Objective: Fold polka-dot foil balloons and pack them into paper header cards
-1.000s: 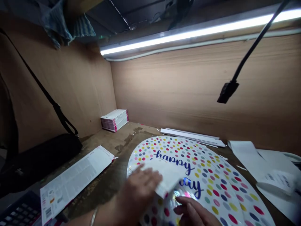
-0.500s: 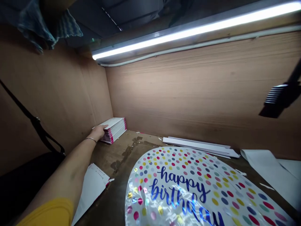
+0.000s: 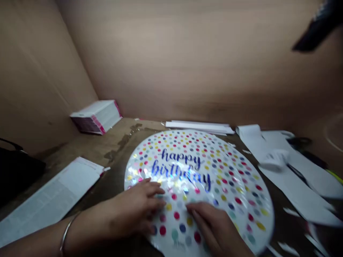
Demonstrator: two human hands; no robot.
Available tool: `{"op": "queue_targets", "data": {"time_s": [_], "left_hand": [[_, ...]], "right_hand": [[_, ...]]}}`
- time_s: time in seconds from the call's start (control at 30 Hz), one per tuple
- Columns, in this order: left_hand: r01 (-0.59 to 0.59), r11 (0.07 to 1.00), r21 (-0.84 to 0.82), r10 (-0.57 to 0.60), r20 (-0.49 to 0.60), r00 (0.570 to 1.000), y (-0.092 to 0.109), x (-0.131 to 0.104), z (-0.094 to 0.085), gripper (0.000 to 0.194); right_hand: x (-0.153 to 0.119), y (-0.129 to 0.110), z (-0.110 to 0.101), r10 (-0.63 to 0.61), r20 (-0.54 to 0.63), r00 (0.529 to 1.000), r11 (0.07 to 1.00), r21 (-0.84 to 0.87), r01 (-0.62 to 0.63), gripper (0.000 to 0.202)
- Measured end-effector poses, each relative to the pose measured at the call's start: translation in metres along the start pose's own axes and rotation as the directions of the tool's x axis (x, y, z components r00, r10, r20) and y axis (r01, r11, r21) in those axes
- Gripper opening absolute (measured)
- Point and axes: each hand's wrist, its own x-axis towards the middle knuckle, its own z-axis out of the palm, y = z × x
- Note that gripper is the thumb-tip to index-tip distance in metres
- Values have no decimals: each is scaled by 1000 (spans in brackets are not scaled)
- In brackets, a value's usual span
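A round, shiny white balloon (image 3: 222, 189) with colored dots and blue "happy birthday" lettering lies flat on the dark work surface. My left hand (image 3: 142, 207), with a bracelet at the wrist, rests on its lower left part, fingers spread. On its lower middle is my right hand (image 3: 214, 225); its fingers look bent together, but blur hides whether they pinch the balloon. A stack of white booklets with pink edges (image 3: 100, 114) stands in the back left corner, untouched.
White printed sheets (image 3: 59, 192) lie at the left. White strips (image 3: 199, 126) run along the back wall (image 3: 187, 64). Curled white paper (image 3: 284, 178) and scraps cover the right side. A black object (image 3: 316, 32) hangs at upper right, beside a dark bag (image 3: 18, 171) far left.
My left hand has left the booklet stack and come back onto the balloon. My right hand has come into view. The view has tilted down, showing more of the balloon and papers.
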Motion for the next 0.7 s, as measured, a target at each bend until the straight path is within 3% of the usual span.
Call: {"op": "queue_targets", "data": {"time_s": [0.07,0.17,0.3,0.43,0.5,0.57,0.7], "left_hand": [[-121,993,15,121,26,992,33,-15,33,66],[-179,967,183,194,-65,979,47,-33,56,45],[-279,911,304,330,-131,935,41,-40,59,30],[-208,947,244,243,-120,963,36,-33,56,40],[-210,945,249,246,-122,961,37,-27,56,36],[-287,908,305,334,-114,935,41,-22,57,28],[-394,834,386,461,-96,882,53,-10,61,33]], "right_hand": [[-6,-3,-11,-51,19,999,990,-131,53,30],[-23,2,-27,-37,146,989,927,-365,88,33],[-48,9,-36,-11,218,976,860,-495,121,37],[-54,13,-34,-12,209,978,845,-521,121,38],[-51,15,-33,-12,193,981,839,-532,114,39],[-48,16,-33,-20,167,986,826,-553,111,39],[-45,20,-39,8,101,995,781,-622,56,38]]}}
